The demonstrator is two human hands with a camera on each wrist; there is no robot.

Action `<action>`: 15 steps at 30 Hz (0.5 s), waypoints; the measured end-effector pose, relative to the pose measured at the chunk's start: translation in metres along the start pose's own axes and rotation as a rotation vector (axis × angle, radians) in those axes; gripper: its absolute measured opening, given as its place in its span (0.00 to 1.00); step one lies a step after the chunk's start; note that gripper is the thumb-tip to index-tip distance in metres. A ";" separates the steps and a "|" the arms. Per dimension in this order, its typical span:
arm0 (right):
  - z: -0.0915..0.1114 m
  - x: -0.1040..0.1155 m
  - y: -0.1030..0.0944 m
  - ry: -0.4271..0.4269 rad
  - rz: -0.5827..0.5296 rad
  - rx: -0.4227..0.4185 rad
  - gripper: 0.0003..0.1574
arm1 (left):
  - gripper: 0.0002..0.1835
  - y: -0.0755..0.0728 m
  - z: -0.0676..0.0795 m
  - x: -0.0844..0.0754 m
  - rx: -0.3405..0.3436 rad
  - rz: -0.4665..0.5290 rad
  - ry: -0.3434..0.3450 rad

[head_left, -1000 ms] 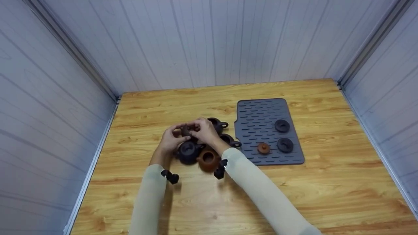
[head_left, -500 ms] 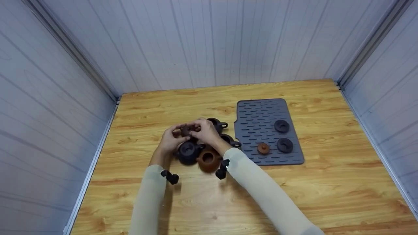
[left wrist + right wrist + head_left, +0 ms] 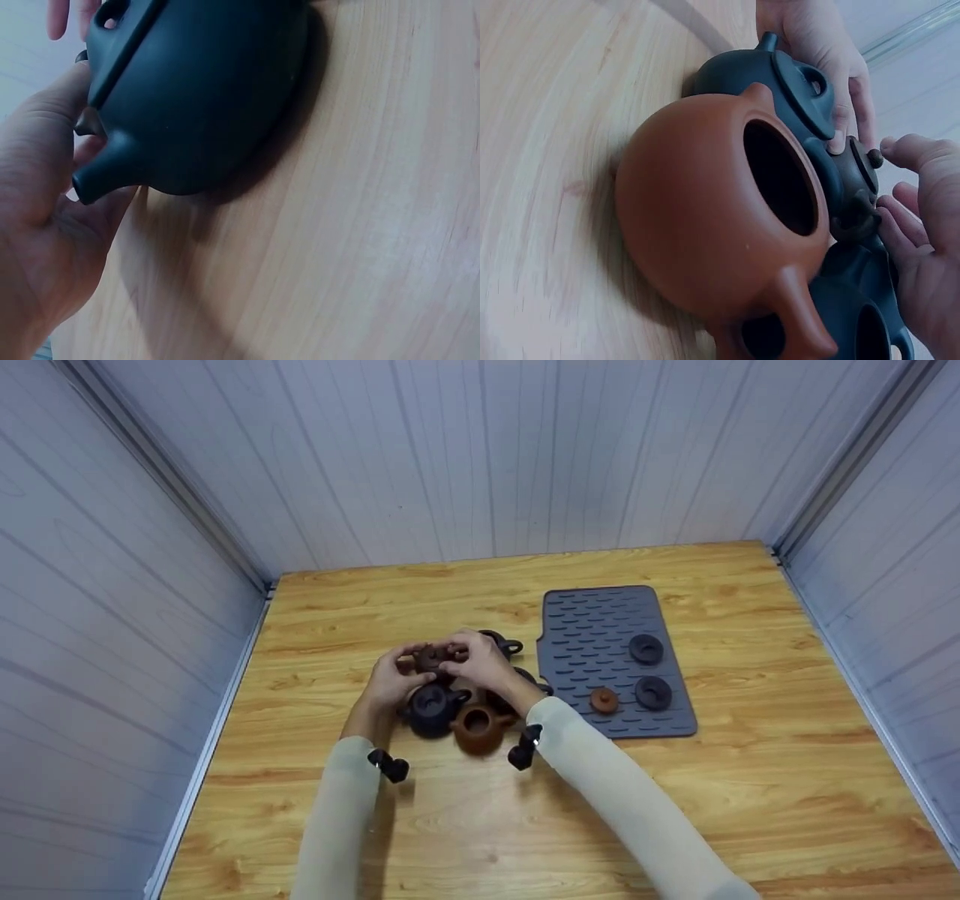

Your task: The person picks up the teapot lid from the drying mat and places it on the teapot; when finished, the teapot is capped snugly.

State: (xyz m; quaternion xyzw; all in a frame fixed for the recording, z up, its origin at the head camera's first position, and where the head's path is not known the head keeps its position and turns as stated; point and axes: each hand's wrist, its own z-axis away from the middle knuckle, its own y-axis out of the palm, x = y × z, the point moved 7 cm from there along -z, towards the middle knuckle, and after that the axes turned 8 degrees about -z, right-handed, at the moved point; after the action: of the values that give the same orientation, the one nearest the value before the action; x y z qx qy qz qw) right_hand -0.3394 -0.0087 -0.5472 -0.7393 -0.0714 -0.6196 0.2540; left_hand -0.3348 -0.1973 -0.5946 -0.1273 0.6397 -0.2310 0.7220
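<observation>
A small brown teapot (image 3: 431, 658), its lid on, stands behind the other pots in the head view. My left hand (image 3: 390, 681) grips its body, thumb on the near side and fingers round the far side. On its right side is my right hand (image 3: 480, 661), thumb and fingers apart, close about the handle. In the right wrist view one fingertip lies right by the lid's knob (image 3: 875, 157), and others are beside the curved handle (image 3: 859, 219). Nearer the person sit a lidded black teapot (image 3: 432, 710) and a lidless orange-brown teapot (image 3: 478, 729) with a dark round opening.
Two lidless black pots stand to the right, one showing its looped handle (image 3: 513, 648), the other mostly behind the right wrist. A grey ridged mat (image 3: 585, 622) bears an orange-brown lid (image 3: 604, 700), a black lid (image 3: 646, 649) and another black lid (image 3: 653, 693).
My right hand and forearm have shifted slightly right, so more of the brown teapot's lid shows. The left hand stays round the pot.
</observation>
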 end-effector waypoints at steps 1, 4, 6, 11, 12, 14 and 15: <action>0.001 0.000 -0.001 -0.003 -0.005 0.005 0.23 | 0.34 0.000 0.000 -0.001 0.005 -0.011 -0.004; 0.004 0.000 -0.004 -0.010 -0.022 0.006 0.23 | 0.34 -0.001 0.000 -0.004 0.014 -0.045 -0.010; 0.006 0.000 -0.006 -0.014 -0.026 0.000 0.23 | 0.34 -0.002 0.001 -0.007 0.014 -0.072 -0.003; 0.013 0.001 -0.015 -0.033 -0.060 -0.010 0.22 | 0.34 0.001 0.000 -0.016 0.017 -0.071 0.013; 0.014 0.001 -0.018 -0.037 -0.071 -0.010 0.22 | 0.35 0.002 0.000 -0.018 0.022 -0.066 0.016; 0.017 0.001 -0.022 -0.039 -0.086 -0.011 0.23 | 0.36 0.002 -0.002 -0.021 0.027 -0.077 0.030; 0.019 0.001 -0.024 -0.041 -0.096 -0.009 0.23 | 0.37 0.003 -0.002 -0.024 0.032 -0.083 0.034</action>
State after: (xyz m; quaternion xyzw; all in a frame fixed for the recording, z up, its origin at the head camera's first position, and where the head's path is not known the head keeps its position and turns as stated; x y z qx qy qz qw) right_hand -0.3329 0.0206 -0.5409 -0.7487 -0.1095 -0.6160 0.2192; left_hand -0.3379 -0.1831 -0.5758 -0.1383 0.6421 -0.2733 0.7028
